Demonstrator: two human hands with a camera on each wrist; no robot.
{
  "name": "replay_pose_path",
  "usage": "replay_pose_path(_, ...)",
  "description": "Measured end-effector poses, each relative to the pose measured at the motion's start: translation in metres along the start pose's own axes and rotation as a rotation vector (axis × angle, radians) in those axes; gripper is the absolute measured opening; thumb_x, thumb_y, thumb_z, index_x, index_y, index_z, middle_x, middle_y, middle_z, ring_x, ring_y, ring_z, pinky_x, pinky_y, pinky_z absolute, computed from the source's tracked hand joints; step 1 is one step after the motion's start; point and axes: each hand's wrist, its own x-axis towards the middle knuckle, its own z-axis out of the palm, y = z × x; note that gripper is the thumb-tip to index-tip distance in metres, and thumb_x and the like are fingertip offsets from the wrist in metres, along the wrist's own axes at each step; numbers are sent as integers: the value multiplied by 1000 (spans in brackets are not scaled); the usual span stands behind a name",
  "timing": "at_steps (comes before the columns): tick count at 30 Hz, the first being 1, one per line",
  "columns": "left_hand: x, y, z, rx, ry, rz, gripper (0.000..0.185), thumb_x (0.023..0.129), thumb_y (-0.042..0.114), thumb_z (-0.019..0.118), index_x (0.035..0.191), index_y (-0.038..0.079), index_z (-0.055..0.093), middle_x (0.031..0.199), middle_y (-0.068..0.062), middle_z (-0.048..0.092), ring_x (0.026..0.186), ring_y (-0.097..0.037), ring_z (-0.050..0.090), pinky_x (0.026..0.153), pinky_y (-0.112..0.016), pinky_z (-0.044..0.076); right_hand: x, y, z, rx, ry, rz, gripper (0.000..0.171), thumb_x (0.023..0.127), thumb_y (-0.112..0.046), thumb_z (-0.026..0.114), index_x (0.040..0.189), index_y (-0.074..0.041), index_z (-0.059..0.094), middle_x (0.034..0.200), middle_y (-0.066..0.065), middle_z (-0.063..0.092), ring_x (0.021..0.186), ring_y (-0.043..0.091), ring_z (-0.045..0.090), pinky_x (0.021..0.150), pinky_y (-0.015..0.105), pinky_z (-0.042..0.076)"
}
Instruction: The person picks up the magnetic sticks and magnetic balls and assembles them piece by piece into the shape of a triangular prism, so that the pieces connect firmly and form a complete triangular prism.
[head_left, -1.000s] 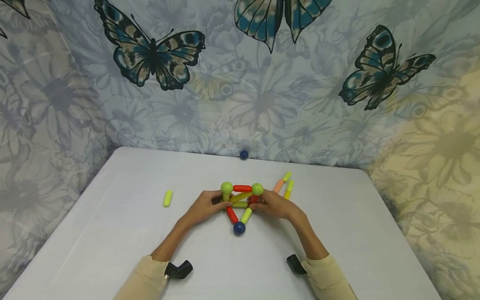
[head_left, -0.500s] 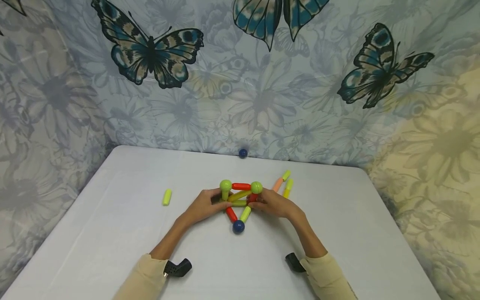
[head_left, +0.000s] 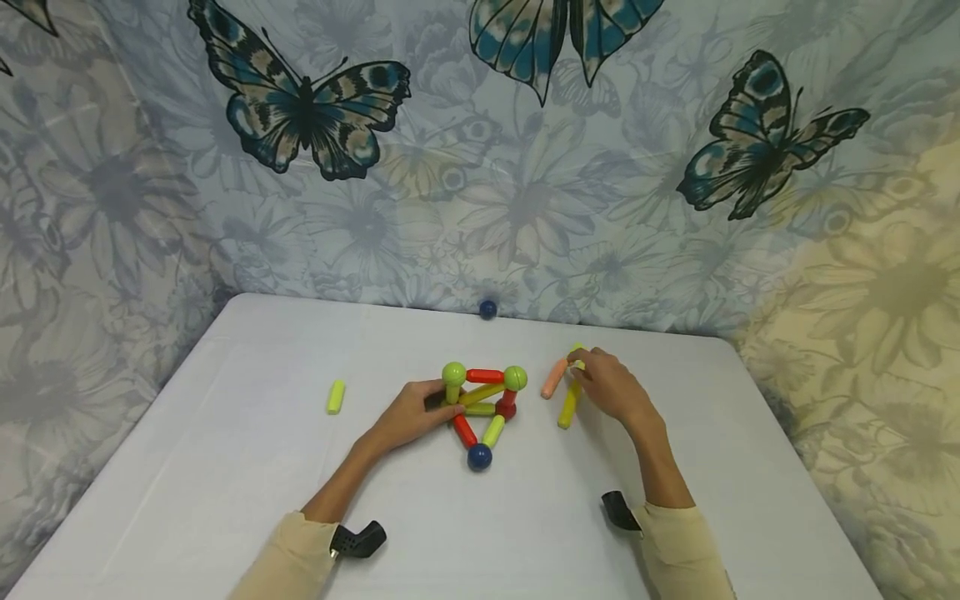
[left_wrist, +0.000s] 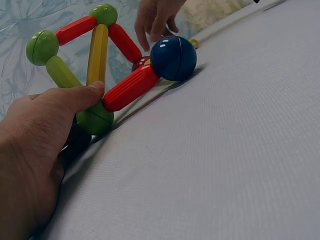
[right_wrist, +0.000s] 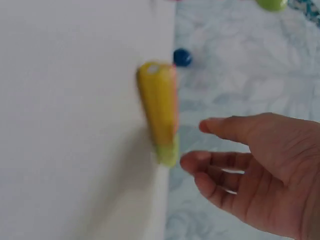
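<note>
A frame of magnetic rods and balls (head_left: 484, 376) stands mid-table, its red, yellow and lime rods joining green, dark red and blue balls. At its left side my left hand (head_left: 408, 417) grips a lower corner, the thumb laid over the green ball (left_wrist: 95, 120) and the foot of a yellow rod (left_wrist: 97, 55). My right hand (head_left: 611, 385) is over the loose rods to the right, nearest a yellow rod (head_left: 567, 410) with a lime piece (right_wrist: 167, 154) at its far end. In the right wrist view, thumb and fingers are spread apart with nothing between them.
A peach rod (head_left: 553, 380) lies beside the yellow one. On the left side of the white table (head_left: 225, 467) lies a single lime rod (head_left: 335, 397). One blue ball (head_left: 487, 310) sits at the back edge, against the butterfly-patterned backdrop (head_left: 525, 208).
My right hand has let go of the frame's right side and moved right, to the loose rods. The left hand keeps its grip, and the frame stands where it was.
</note>
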Motion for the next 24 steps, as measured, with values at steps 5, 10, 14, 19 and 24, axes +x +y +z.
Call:
replay_pose_path(5, -2, 0, -1, 6, 0, -8, 34, 97, 28, 75, 125, 10, 72, 120, -3, 76, 112, -15, 67, 104, -40, 54, 0, 22, 9, -76, -9, 63, 28, 105, -15, 63, 128, -1, 69, 104, 20, 66, 82, 25, 59, 71, 41, 52)
replay_pose_path(10, -2, 1, -1, 2, -6, -11, 33, 98, 29, 75, 125, 10, 71, 120, -3, 76, 111, -14, 66, 104, -39, 54, 1, 28, 11, -28, -26, 76, 24, 104, -15, 63, 119, 2, 72, 102, 19, 69, 87, 28, 60, 77, 44, 52)
replay_pose_path(14, -1, 1, 0, 5, -9, -8, 32, 98, 28, 75, 125, 11, 72, 119, -2, 76, 111, -14, 66, 104, -37, 54, 0, 26, 10, 7, -38, 118, 22, 104, -12, 62, 117, 4, 72, 109, 21, 74, 93, 29, 63, 83, 46, 54)
replay_pose_path(19, 0, 0, 0, 3, -7, -8, 31, 97, 26, 76, 123, 11, 72, 117, -2, 76, 109, -14, 65, 103, -37, 54, 1, 21, 9, 55, -26, 193, 20, 102, -9, 64, 114, 6, 72, 103, 19, 73, 79, 21, 62, 68, 33, 51)
replay_pose_path(24, 0, -1, 0, 3, -9, -8, 31, 97, 27, 76, 123, 12, 72, 117, -1, 76, 108, -13, 65, 104, -36, 54, 1, 19, 8, 87, 14, 241, 19, 97, -5, 68, 111, 8, 73, 106, 23, 71, 71, 19, 60, 61, 27, 48)
